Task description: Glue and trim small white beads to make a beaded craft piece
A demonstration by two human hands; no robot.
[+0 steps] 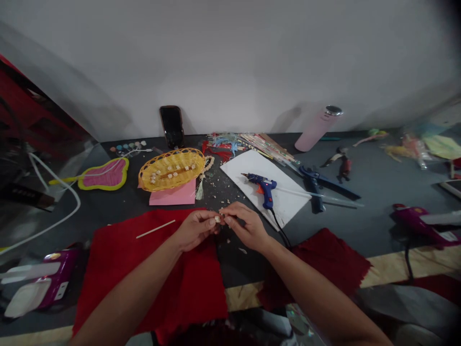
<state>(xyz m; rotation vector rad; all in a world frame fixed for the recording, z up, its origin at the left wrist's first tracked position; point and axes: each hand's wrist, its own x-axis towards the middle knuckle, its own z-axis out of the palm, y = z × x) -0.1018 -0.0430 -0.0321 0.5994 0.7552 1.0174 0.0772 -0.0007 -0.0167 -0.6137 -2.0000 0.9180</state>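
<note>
Between the fingertips of my left hand (198,228) is a small cream-coloured piece (217,219), pinched over the edge of a red cloth (144,269). My right hand (247,225) meets it from the right, thumb and forefinger closed together around something too small to make out. A thin pale stick (155,229) lies on the cloth to the left of my hands. Behind them, an oval yellow wicker basket (163,182) holds several small cream pieces and rests partly on pink paper (173,197). A string of pale beads with a tassel (200,190) lies beside the basket.
To the right, a blue glue gun (264,190) lies on a white board (245,166), its cord running toward me. Beyond are pliers-like blue tools (317,185) and a pink bottle (317,129). A phone (172,126) leans on the wall. Purple devices (59,276) stand at both sides.
</note>
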